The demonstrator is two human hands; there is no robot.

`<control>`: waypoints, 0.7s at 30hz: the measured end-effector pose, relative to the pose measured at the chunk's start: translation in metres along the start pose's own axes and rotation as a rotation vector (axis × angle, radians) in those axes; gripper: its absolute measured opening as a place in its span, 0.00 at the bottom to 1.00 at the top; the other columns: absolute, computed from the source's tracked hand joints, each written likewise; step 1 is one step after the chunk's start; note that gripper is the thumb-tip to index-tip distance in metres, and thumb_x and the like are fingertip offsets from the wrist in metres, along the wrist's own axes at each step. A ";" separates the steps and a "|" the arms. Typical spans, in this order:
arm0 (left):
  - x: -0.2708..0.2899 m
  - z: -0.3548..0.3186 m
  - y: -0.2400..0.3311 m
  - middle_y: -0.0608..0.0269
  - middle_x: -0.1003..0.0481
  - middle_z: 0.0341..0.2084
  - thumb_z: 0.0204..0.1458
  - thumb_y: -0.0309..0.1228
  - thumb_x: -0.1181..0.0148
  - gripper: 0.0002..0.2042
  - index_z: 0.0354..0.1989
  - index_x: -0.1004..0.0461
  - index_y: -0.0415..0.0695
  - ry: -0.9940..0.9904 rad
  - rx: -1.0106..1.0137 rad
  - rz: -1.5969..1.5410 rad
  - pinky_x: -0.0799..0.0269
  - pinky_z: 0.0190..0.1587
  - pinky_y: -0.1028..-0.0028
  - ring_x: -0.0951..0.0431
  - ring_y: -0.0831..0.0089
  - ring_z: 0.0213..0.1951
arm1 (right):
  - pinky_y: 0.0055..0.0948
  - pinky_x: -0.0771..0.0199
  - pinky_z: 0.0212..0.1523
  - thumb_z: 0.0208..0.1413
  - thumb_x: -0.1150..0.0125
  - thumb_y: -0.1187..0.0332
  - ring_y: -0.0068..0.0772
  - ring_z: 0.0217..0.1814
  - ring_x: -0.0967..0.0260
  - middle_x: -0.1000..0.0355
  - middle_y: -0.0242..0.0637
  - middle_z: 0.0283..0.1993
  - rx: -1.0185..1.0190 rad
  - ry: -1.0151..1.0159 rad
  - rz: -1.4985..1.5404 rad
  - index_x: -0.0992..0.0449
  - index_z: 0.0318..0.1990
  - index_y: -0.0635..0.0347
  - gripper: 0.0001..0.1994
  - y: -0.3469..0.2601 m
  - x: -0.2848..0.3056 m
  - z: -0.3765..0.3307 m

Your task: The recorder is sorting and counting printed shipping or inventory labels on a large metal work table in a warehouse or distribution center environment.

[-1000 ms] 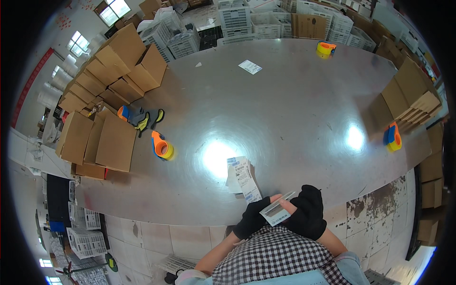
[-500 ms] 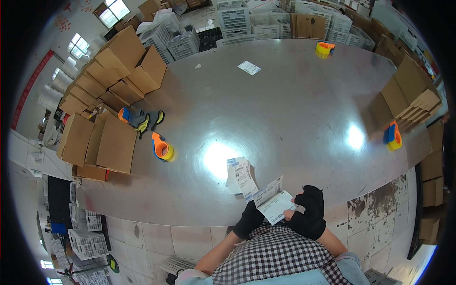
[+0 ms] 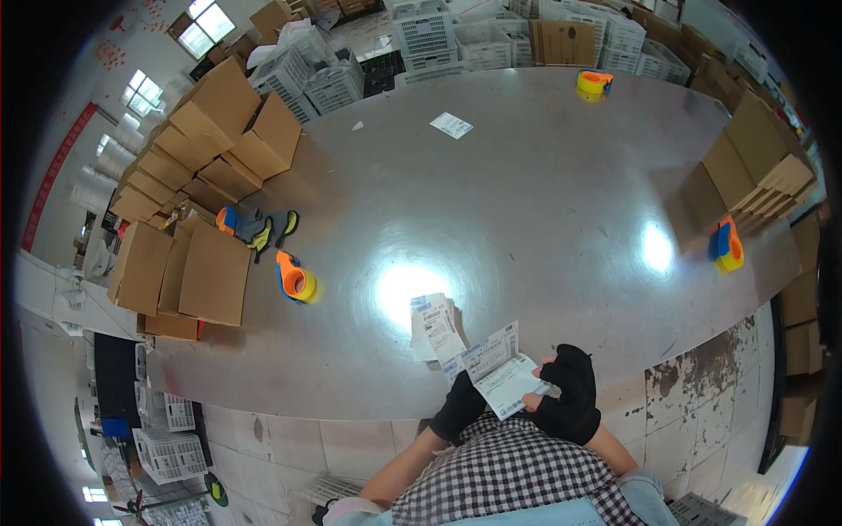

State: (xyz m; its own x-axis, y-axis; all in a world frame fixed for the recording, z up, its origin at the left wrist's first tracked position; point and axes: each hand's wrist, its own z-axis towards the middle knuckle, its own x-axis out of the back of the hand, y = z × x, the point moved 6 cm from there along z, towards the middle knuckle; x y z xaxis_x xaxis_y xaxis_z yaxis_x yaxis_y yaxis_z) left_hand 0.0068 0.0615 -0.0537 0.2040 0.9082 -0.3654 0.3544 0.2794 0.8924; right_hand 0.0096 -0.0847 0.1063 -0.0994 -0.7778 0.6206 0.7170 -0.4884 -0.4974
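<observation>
Four tape dispensers (image 3: 286, 273), one loose label (image 3: 453, 125), one label pile (image 3: 438, 324); left hand (image 3: 461, 408) grips one folded slip (image 3: 505, 388), right hand (image 3: 570, 399), half-open, touches its edge.

Table (image 3: 456, 193): looked like metal, smooth and glossy, with bright glare.
Slips (image 3: 507, 388): were smooth, matt paper.
Gloves (image 3: 574, 410): looked like matt cloth.
Apron (image 3: 504, 469): was matt cloth.
Cartons (image 3: 213, 276): were plain matt cardboard.
Dispensers (image 3: 286, 270): looked like smooth, slightly shiny plastic.
Crates (image 3: 427, 37): looked like slotted plastic.
Floor (image 3: 355, 443): looked like tile, rough where worn.
</observation>
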 end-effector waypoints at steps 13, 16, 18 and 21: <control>-0.022 0.012 -0.001 0.58 0.28 0.41 0.48 0.29 0.43 0.18 0.48 0.34 0.39 -0.012 0.008 -0.082 0.29 0.42 0.74 0.27 0.71 0.42 | 0.39 0.35 0.43 0.31 0.36 0.72 0.43 0.40 0.36 0.33 0.40 0.37 -0.002 -0.058 0.165 0.28 0.34 0.61 0.17 0.008 0.022 -0.001; -0.027 0.013 -0.004 0.57 0.29 0.42 0.48 0.29 0.43 0.19 0.49 0.35 0.39 -0.022 0.052 -0.110 0.29 0.42 0.74 0.28 0.72 0.43 | 0.39 0.34 0.43 0.31 0.36 0.72 0.43 0.41 0.36 0.32 0.40 0.36 0.024 -0.088 0.183 0.28 0.34 0.61 0.16 0.009 0.024 -0.003; -0.030 0.014 -0.008 0.57 0.29 0.42 0.48 0.29 0.43 0.19 0.49 0.35 0.39 -0.044 0.087 -0.181 0.29 0.43 0.74 0.28 0.72 0.43 | 0.39 0.34 0.43 0.31 0.36 0.72 0.43 0.41 0.35 0.32 0.40 0.36 0.046 -0.103 0.194 0.28 0.33 0.61 0.16 0.008 0.025 -0.003; -0.030 0.014 -0.016 0.56 0.28 0.42 0.49 0.29 0.43 0.18 0.49 0.35 0.39 -0.021 0.134 -0.253 0.29 0.43 0.74 0.27 0.72 0.43 | 0.40 0.33 0.43 0.32 0.36 0.72 0.43 0.40 0.35 0.32 0.40 0.36 0.028 -0.116 0.210 0.28 0.34 0.61 0.15 0.009 0.026 -0.004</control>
State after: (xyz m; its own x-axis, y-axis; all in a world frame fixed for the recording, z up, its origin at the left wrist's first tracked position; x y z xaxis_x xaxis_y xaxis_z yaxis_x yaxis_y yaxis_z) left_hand 0.0078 0.0258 -0.0605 0.1123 0.8078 -0.5787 0.5133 0.4515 0.7298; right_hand 0.0108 -0.1108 0.1156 0.1328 -0.8097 0.5716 0.7324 -0.3084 -0.6070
